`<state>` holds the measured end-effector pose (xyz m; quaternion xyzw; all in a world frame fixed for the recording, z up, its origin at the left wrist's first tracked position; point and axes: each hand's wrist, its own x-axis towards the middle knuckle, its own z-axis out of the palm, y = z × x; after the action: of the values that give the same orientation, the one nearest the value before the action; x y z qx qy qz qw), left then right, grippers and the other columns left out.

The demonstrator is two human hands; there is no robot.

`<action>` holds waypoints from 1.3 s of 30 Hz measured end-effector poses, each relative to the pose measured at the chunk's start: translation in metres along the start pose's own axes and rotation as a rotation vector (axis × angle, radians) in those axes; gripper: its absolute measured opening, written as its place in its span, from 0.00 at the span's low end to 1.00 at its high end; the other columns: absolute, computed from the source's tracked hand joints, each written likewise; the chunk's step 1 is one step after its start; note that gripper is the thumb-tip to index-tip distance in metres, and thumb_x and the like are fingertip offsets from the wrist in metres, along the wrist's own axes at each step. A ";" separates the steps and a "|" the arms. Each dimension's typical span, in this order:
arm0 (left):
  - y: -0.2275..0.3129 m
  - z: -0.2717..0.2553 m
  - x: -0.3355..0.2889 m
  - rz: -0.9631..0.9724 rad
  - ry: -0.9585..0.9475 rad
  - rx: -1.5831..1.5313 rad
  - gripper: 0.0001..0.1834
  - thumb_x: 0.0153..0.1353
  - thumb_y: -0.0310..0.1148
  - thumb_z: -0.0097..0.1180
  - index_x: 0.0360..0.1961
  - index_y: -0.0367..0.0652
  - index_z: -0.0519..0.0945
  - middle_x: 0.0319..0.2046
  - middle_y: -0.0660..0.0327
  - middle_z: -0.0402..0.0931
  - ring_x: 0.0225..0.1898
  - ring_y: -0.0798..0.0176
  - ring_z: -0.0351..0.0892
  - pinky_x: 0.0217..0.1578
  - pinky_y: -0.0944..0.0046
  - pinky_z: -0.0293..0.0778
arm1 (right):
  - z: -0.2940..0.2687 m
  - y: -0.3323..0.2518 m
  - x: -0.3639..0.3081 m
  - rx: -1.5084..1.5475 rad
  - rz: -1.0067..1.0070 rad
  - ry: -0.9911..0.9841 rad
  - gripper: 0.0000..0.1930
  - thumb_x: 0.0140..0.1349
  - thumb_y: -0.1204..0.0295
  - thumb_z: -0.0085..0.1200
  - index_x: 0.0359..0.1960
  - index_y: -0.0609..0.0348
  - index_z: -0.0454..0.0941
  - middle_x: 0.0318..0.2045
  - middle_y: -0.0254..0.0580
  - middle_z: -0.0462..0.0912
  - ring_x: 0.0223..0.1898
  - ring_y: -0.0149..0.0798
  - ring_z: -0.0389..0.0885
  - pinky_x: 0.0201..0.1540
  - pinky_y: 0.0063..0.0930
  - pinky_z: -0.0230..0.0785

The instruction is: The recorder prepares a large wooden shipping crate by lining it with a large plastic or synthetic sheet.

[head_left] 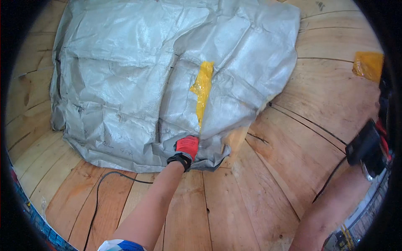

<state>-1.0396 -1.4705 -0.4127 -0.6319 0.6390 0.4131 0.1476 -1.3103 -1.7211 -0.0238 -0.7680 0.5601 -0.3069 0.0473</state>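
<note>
A large, creased silver woven tarp (117,92) lies over the planks, with its near edge crumpled. My left hand (187,146), in a red glove with a black band at the wrist, is closed on the tarp near that edge. A torn strip of yellow tape (203,94) is stuck on the tarp and runs down to just above the glove. Far off to the right, my right hand (382,136) shows only a bit of red glove at the picture's rim. A black device (363,142) on the wrist and the dark border hide its fingers.
Wooden planks (226,201) with gaps and cracks lie around the tarp. A thin black cable (97,196) curves across the planks at lower left and passes behind my left forearm. A piece of yellow tape (368,66) sits at the far right.
</note>
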 end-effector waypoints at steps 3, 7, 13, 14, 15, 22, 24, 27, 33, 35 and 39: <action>0.030 0.003 -0.013 0.097 0.088 -0.108 0.17 0.55 0.33 0.45 0.45 0.43 0.75 0.38 0.49 0.76 0.38 0.50 0.78 0.35 0.51 0.73 | 0.046 0.021 -0.019 -0.225 -0.217 -0.079 0.12 0.61 0.71 0.46 0.45 0.61 0.73 0.36 0.39 0.78 0.42 0.34 0.75 0.45 0.27 0.68; 0.032 -0.013 -0.037 0.213 0.252 -0.368 0.22 0.57 0.34 0.46 0.55 0.43 0.69 0.42 0.52 0.76 0.34 0.53 0.78 0.33 0.54 0.74 | 0.172 -0.002 -0.141 0.467 0.685 -0.218 0.17 0.51 0.75 0.52 0.45 0.63 0.74 0.33 0.33 0.76 0.32 0.28 0.71 0.37 0.25 0.66; -0.023 -0.062 -0.048 0.191 -0.170 -1.722 0.21 0.60 0.32 0.52 0.54 0.37 0.69 0.42 0.62 0.77 0.45 0.68 0.72 0.48 0.67 0.67 | 0.226 -0.117 -0.284 0.151 0.289 -0.836 0.20 0.49 0.72 0.56 0.47 0.58 0.74 0.37 0.51 0.78 0.41 0.50 0.76 0.44 0.35 0.69; -0.028 -0.071 -0.048 0.082 -0.237 -1.672 0.18 0.59 0.32 0.53 0.50 0.37 0.73 0.40 0.61 0.77 0.42 0.68 0.74 0.45 0.67 0.69 | 0.220 -0.113 -0.288 0.131 0.289 -0.822 0.20 0.49 0.72 0.56 0.47 0.58 0.74 0.37 0.51 0.78 0.41 0.50 0.76 0.44 0.35 0.69; -0.034 -0.081 -0.049 -0.027 -0.295 -1.610 0.16 0.59 0.32 0.53 0.47 0.36 0.76 0.38 0.60 0.78 0.39 0.67 0.76 0.43 0.67 0.71 | 0.220 -0.108 -0.291 0.511 0.571 -0.812 0.23 0.48 0.73 0.57 0.49 0.57 0.73 0.41 0.51 0.77 0.43 0.49 0.75 0.47 0.35 0.68; -0.080 -0.047 -0.075 0.045 -0.308 -0.060 0.25 0.55 0.41 0.45 0.55 0.47 0.67 0.42 0.44 0.75 0.42 0.48 0.77 0.42 0.51 0.72 | 0.256 -0.003 -0.236 0.489 0.844 -0.451 0.34 0.47 0.70 0.59 0.59 0.49 0.63 0.55 0.51 0.68 0.55 0.49 0.68 0.54 0.39 0.64; -0.078 -0.015 -0.095 0.176 -0.358 0.219 0.22 0.62 0.39 0.35 0.56 0.49 0.66 0.49 0.43 0.70 0.41 0.47 0.78 0.40 0.49 0.72 | 0.277 -0.018 -0.214 0.189 0.487 -0.701 0.37 0.46 0.67 0.61 0.61 0.45 0.59 0.58 0.50 0.63 0.57 0.50 0.64 0.55 0.39 0.62; -0.094 0.067 -0.098 0.009 -0.294 0.165 0.22 0.61 0.39 0.36 0.57 0.51 0.66 0.54 0.40 0.64 0.38 0.44 0.78 0.38 0.48 0.73 | 0.306 -0.004 -0.222 -0.204 0.043 -1.126 0.47 0.43 0.59 0.63 0.65 0.31 0.46 0.66 0.48 0.45 0.64 0.60 0.48 0.60 0.53 0.53; -0.108 0.077 -0.074 -0.085 -0.240 -0.020 0.27 0.62 0.48 0.40 0.61 0.49 0.62 0.45 0.38 0.71 0.31 0.45 0.78 0.34 0.48 0.73 | 0.330 0.053 -0.218 -0.719 0.196 -1.165 0.45 0.46 0.56 0.61 0.63 0.15 0.45 0.68 0.46 0.40 0.67 0.58 0.42 0.60 0.65 0.43; -0.062 0.012 -0.069 -0.252 -0.321 -0.080 0.27 0.63 0.47 0.39 0.61 0.51 0.61 0.46 0.38 0.71 0.31 0.45 0.78 0.34 0.48 0.72 | 0.325 0.060 -0.214 -0.711 0.390 -1.167 0.47 0.45 0.58 0.63 0.64 0.19 0.43 0.67 0.48 0.40 0.66 0.60 0.43 0.61 0.61 0.46; -0.084 0.025 -0.096 -0.082 -0.396 0.013 0.25 0.63 0.44 0.37 0.62 0.57 0.59 0.59 0.43 0.58 0.35 0.47 0.78 0.38 0.49 0.73 | 0.341 0.057 -0.229 -0.670 0.693 -1.055 0.51 0.45 0.58 0.63 0.67 0.33 0.38 0.67 0.50 0.42 0.65 0.61 0.45 0.60 0.53 0.52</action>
<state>-0.9552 -1.3750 -0.3887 -0.5628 0.5737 0.5188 0.2915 -1.2210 -1.6309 -0.4182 -0.5652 0.7384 0.3269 0.1685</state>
